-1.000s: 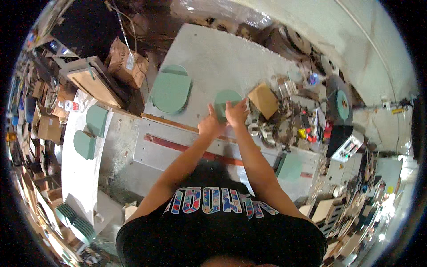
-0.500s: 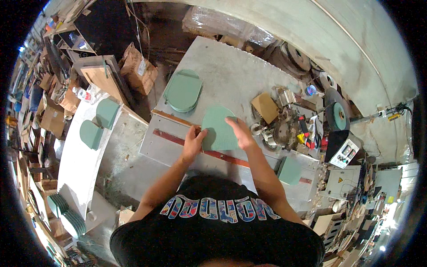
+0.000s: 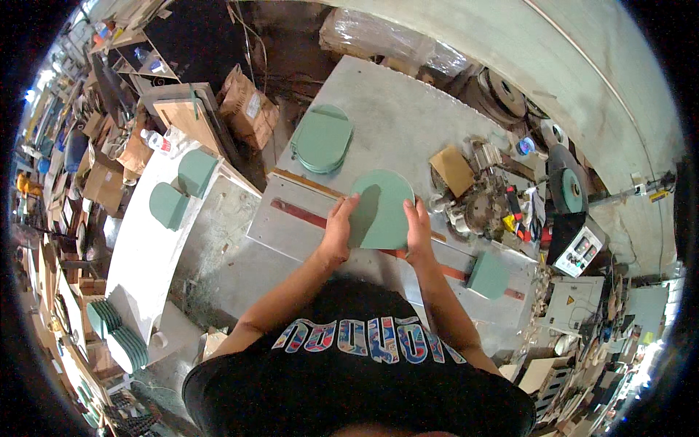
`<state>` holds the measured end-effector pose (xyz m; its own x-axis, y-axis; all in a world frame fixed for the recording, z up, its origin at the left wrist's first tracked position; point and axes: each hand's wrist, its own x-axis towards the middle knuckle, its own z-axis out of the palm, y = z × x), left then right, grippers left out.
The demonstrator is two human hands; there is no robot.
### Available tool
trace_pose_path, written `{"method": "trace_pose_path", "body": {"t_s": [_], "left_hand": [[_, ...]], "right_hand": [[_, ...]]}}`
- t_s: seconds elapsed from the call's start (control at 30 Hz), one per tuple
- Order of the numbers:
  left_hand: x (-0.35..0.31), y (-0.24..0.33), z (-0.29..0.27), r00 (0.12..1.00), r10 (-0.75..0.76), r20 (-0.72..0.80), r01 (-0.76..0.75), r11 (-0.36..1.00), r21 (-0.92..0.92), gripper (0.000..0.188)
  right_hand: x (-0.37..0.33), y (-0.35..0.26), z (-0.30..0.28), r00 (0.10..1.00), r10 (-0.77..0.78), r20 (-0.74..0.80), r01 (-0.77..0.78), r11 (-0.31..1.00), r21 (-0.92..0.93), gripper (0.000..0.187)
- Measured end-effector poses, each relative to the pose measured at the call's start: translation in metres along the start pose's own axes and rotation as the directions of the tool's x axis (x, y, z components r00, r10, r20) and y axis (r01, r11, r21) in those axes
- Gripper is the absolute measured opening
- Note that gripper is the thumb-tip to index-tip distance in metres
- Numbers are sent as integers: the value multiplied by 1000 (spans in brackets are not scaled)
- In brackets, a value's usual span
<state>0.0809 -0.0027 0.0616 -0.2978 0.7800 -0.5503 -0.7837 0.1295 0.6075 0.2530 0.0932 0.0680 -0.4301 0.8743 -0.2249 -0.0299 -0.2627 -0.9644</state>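
Observation:
A flat green panel (image 3: 384,207) with a rounded far end lies between my two hands over the grey work table (image 3: 408,124). My left hand (image 3: 338,229) grips its left edge and my right hand (image 3: 420,229) grips its right edge. A stack of the same green panels (image 3: 322,138) rests on the table to the far left of it. A red strip (image 3: 298,213) runs across the metal table surface under my hands.
A brown cardboard piece (image 3: 451,170) and metal parts (image 3: 480,207) lie to the right. A green block (image 3: 486,275) sits at the near right. On a white bench (image 3: 145,247) to the left stand two green pieces (image 3: 182,189). More green panels (image 3: 120,335) are stacked below.
Both hands have drawn the green panel back toward me from the far middle of the table. The camera view has shifted, so the table sits lower in the picture.

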Motion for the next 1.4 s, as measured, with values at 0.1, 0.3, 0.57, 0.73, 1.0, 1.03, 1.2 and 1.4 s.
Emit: {"method": "trace_pose_path", "body": {"t_s": [0.1,0.3,0.57,0.73,1.0,1.03,1.2,1.4], "left_hand": [[17,14,-2,990,138,-16,-138,990,16,42],[36,23,-18,753,638,159,-580,530,619,60],[35,72,-73,906,61,419,-7,992,-128,92],[43,122,-79,957,-15,290,118,933,-340,89],[133,175,-111,947,314,-70,-220,791,571,48],[144,179,-111,944,326,-61,-234,785,574,49],[170,198,-88,959,241,-148,-120,821,558,72],[218,182,-120,971,225,-78,-167,878,449,95]], "right_hand": [[6,20,7,995,-6,-98,12,998,63,58],[32,9,38,992,81,-100,-82,997,-7,56],[38,-35,111,934,92,345,-81,996,-47,63],[70,33,107,983,11,183,33,971,-238,39],[139,-6,118,983,172,64,-162,976,-145,43],[154,2,120,986,166,29,-158,971,-180,42],[221,38,123,1000,17,16,-8,903,-430,36],[252,66,133,987,-162,3,119,714,-690,31]]}}
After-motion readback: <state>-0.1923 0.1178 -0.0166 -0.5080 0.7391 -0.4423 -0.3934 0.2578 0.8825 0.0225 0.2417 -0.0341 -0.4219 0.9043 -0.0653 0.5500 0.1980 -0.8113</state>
